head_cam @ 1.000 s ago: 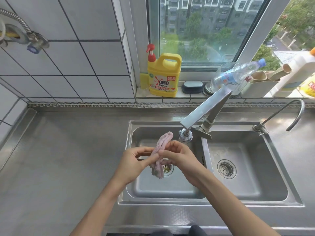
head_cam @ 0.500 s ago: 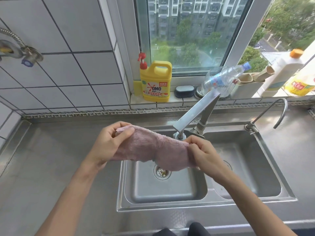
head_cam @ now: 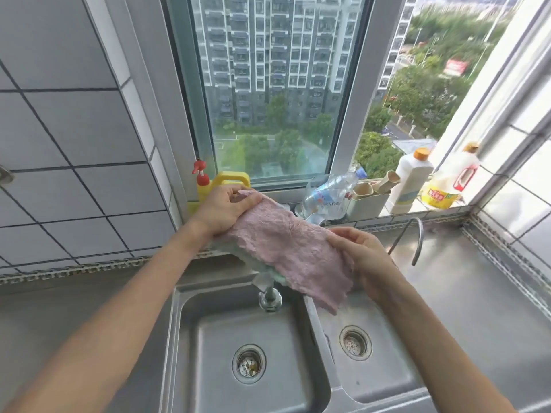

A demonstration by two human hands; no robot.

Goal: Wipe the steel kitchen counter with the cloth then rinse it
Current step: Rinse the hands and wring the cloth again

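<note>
Cloth stretched above sink; left hand & right hand fingers pinching its ends; loose grip = drops into basin.

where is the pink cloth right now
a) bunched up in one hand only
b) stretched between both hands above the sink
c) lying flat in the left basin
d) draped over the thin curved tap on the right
b: the pink cloth is spread out in the air, the left hand gripping one end and the right hand gripping the other, above the sink.
</note>
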